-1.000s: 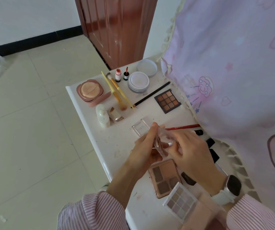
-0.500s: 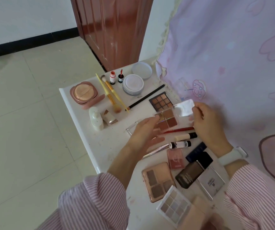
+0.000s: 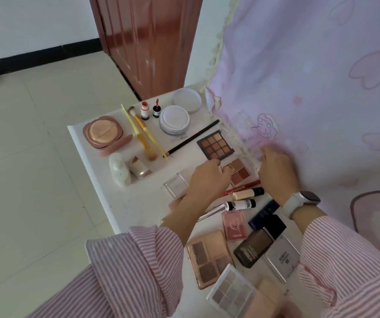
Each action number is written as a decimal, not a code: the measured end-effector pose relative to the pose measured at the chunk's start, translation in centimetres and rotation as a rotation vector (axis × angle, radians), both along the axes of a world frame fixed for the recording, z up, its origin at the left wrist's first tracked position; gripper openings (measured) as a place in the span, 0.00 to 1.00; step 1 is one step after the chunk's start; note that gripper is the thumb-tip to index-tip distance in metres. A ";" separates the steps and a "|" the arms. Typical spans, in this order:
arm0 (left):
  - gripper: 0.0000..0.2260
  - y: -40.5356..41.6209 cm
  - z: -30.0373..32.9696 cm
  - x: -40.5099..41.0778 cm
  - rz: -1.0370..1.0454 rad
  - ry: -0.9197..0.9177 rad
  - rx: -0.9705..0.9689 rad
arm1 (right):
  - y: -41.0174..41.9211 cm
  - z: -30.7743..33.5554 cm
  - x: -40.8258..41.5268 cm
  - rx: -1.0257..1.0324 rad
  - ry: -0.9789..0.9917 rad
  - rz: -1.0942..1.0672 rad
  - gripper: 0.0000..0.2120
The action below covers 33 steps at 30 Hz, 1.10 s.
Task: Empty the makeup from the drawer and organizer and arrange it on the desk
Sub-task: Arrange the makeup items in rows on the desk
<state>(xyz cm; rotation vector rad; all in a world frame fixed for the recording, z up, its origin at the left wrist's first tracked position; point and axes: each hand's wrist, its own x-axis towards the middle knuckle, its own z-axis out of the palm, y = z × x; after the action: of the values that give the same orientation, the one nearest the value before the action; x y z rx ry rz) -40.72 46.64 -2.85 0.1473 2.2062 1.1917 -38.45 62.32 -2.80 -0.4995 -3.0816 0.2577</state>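
small four-pan palette being set down between both hands

the small clear-cased eyeshadow palette with four red-brown pans [image 3: 239, 169] lies on the white desk [image 3: 138, 203], just in front of the black nine-pan palette [image 3: 215, 145] and just behind the red pencil [image 3: 241, 188]. the left hand [image 3: 207, 177] has its fingers curled at the palette's left edge, seemingly pinching the case there. the right hand [image 3: 276, 171] sits at the palette's right side, against the pink cartoon-print curtain [image 3: 310, 88]; it is blurred, and i cannot tell whether it grips the clear lid or only touches it.

the palette's long axis runs roughly left to right, from one hand to the other, so both hands are equally near, one at each end. by my reading the step in hand is squaring this palette into line with the nine-pan one. the space is tight: a cream tube with a black cap [image 3: 248, 193] and a white tube with black lettering [image 3: 240, 204] lie just nearer the person, so a careless nudge could roll them. a clear square empty case [image 3: 175, 184] rests beside the left wrist.
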 end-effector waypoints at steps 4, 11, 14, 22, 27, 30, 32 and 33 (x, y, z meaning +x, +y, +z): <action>0.16 -1.1 -0.5 1.8 -0.019 0.228 -0.070 | 0.0 0.0 1.0 0.074 0.018 0.026 0.16; 0.11 -6.4 -1.6 4.9 0.157 0.487 -0.130 | -4.6 0.4 3.2 -0.036 0.161 0.231 0.11; 0.11 -9.1 -2.6 6.0 0.216 0.599 -0.189 | -8.3 -0.6 3.1 -0.148 0.133 0.328 0.13; 0.16 -14.1 -5.6 8.7 0.124 0.667 -0.391 | -14.6 -2.8 1.3 -0.010 -0.168 0.284 0.27; 0.18 -14.9 -6.3 8.9 0.045 0.652 -0.387 | -15.0 -3.2 1.0 -0.095 -0.068 0.327 0.24; 0.17 -14.9 -5.9 8.8 0.105 0.630 -0.298 | -15.0 -1.5 1.5 -0.650 0.073 0.243 0.17; 0.15 -14.7 -5.0 8.7 0.226 0.555 -0.092 | -15.2 0.3 2.4 -1.058 0.032 0.090 0.13; 0.12 -14.6 -4.2 8.6 0.305 0.469 0.047 | -15.3 1.0 3.0 -1.173 0.023 0.029 0.11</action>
<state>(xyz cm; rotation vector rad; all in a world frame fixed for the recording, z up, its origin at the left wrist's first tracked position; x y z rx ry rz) -32.12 32.03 -7.01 0.1208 2.6797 1.4955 -35.49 47.01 -1.82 -0.3986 -2.5606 2.0289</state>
